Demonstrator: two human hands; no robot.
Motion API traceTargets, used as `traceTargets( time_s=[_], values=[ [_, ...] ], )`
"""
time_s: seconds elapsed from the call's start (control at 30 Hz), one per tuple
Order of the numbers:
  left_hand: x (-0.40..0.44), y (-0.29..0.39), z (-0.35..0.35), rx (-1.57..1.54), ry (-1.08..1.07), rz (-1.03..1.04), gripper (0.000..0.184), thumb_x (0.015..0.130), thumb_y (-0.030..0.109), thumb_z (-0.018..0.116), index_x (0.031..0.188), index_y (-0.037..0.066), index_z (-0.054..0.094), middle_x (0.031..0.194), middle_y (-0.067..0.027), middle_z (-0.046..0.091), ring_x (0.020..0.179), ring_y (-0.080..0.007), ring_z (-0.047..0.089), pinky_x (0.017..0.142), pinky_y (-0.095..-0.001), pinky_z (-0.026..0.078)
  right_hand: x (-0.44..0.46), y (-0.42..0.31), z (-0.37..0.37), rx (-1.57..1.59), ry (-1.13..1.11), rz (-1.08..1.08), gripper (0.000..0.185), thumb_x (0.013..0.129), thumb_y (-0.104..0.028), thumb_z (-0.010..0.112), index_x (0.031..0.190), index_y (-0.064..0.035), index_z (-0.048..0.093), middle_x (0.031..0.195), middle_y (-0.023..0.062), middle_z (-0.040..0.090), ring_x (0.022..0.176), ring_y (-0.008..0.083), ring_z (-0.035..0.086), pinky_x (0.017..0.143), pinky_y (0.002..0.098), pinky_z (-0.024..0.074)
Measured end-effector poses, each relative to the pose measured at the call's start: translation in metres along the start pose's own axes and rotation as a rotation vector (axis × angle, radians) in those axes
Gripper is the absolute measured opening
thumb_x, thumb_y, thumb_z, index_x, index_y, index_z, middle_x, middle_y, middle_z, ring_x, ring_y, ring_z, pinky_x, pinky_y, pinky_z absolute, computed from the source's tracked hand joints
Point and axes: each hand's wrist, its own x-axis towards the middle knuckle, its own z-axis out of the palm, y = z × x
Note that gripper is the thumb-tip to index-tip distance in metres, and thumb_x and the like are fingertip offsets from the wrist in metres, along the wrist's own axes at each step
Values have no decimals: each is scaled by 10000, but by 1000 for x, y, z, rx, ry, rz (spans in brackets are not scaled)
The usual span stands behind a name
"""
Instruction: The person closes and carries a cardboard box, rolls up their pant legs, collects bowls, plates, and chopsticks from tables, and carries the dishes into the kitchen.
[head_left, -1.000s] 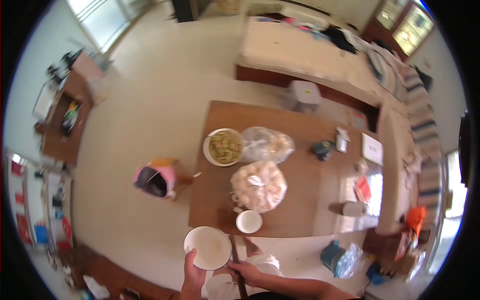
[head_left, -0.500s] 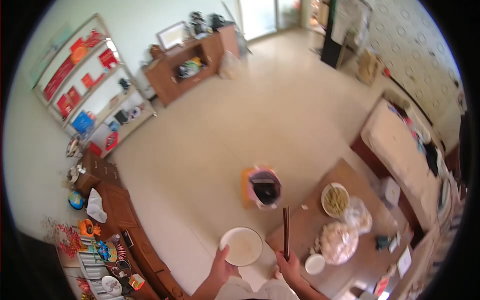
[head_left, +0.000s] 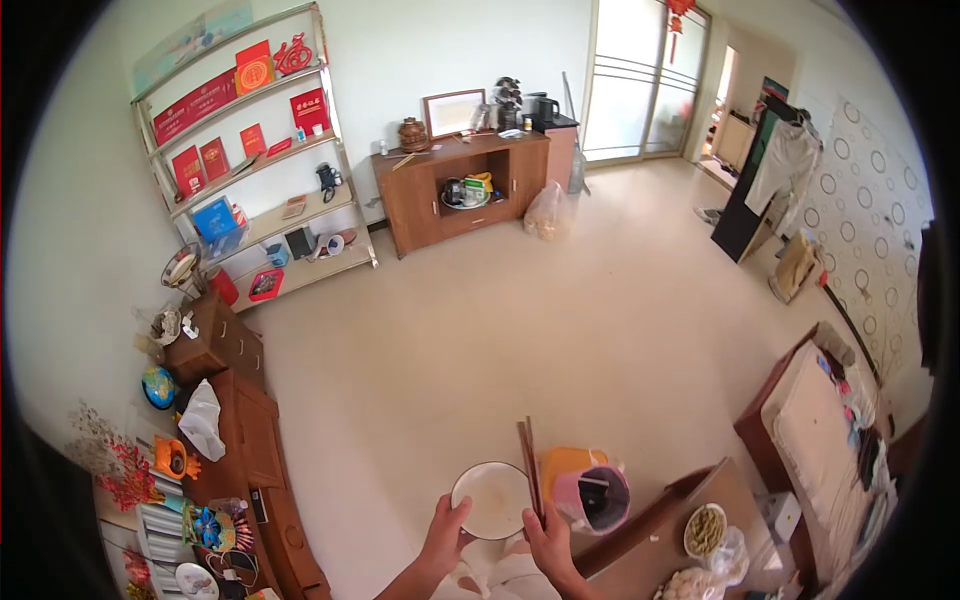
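Observation:
A white bowl [head_left: 490, 498] with a thin dark rim is in front of me, its pale inside facing up. My left hand [head_left: 444, 538] grips its left side, thumb over the rim. My right hand [head_left: 550, 540] is closed around brown chopsticks [head_left: 530, 455], which point away from me, and its thumb is at the bowl's right edge. Just right of the chopsticks stands a pink-lined waste bin [head_left: 570, 497] with dark contents, next to something orange [head_left: 572, 459].
To the lower right, a brown table [head_left: 640, 540] carries a bowl of green food [head_left: 705, 530] and plastic bags [head_left: 730, 556]. A bed-like couch [head_left: 815, 420] is beyond it. Wooden cabinets [head_left: 250, 430] line the left side. A sideboard [head_left: 410, 205] and shelf rack [head_left: 340, 200] stand against the far wall.
My right hand has come left to the bowl's edge, bringing the chopsticks. My view has tilted up and turned, so the table and bin appear lower and farther right.

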Motion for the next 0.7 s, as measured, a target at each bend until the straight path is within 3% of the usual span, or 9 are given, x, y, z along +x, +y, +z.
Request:
traceTargets(
  time_s=[0.17, 0.2, 0.27, 0.33, 0.4, 0.43, 0.6, 0.67, 0.7],
  values=[
    [92, 26, 18, -61, -33, -60, 504, 917, 333, 587, 1243, 36, 344, 1218, -115, 483, 1120, -228, 538, 911, -430, 498, 99, -13, -11, 369, -123, 518, 258, 922, -259, 577, 987, -9, 578, 687, 4, 580, 562, 91, 502, 493, 233, 383],
    [112, 32, 26, -25, -47, -59, 518, 913, 344, 592, 1245, 34, 343, 1208, -119, 489, 1122, -229, 536, 913, -425, 497, 124, 7, -6, 420, -87, 534, 236, 905, -259, 599, 975, -40, 547, 676, 13, 557, 433, 70, 427, 371, 222, 295],
    [146, 68, 53, 45, -1, -18, 565, 896, 388, 612, 1244, 30, 346, 1166, -126, 512, 1106, -230, 537, 906, -408, 492, 179, 7, -4, 677, -119, 463, 278, 877, -218, 588, 1062, -20, 526, 683, 26, 557, 387, 72, 391, 335, 232, 266],
    [181, 92, 72, 47, 14, 20, 545, 877, 420, 635, 1228, 67, 414, 1118, -110, 534, 1064, -197, 547, 866, -361, 489, 237, 0, -8, 793, -215, 456, 441, 842, -141, 560, 1236, 18, 441, 775, 102, 615, 412, 85, 455, 336, 260, 367],
    [214, 117, 93, 29, 22, 107, 550, 862, 474, 631, 1221, 98, 451, 1067, -81, 548, 980, -158, 561, 764, -313, 495, 292, -17, -33, 621, -417, 454, 309, 866, -165, 579, 1139, -26, 537, 555, 19, 511, 406, 140, 443, 366, 298, 348],
    [226, 137, 101, 102, 32, 122, 571, 872, 473, 618, 1251, 86, 434, 1094, -70, 529, 1009, -152, 540, 801, -314, 487, 314, -46, -26, 626, -429, 319, 263, 868, -170, 586, 1097, -54, 528, 501, -41, 373, 345, 58, 261, 312, 234, 189],
    [282, 202, 128, 130, 138, 174, 614, 870, 468, 622, 1293, 75, 412, 1083, -54, 531, 1010, -144, 525, 824, -320, 479, 423, -101, -20, 479, -563, 369, 231, 826, -133, 605, 1031, -67, 521, 517, -31, 396, 350, 78, 316, 308, 252, 231],
    [301, 229, 138, 209, 256, 148, 618, 859, 454, 637, 1293, 74, 414, 1062, -66, 551, 999, -143, 520, 810, -324, 477, 464, -111, -10, 583, -721, 290, 358, 832, -178, 575, 1134, -3, 499, 690, 37, 559, 357, 75, 369, 311, 234, 245],
    [341, 212, 127, 194, 293, 284, 658, 817, 504, 666, 1275, 85, 447, 1021, -89, 583, 922, -154, 572, 724, -308, 488, 489, -108, 1, 542, -714, 313, 424, 799, -169, 572, 1175, 4, 478, 668, 33, 548, 344, 75, 359, 295, 235, 228]
  ],
)
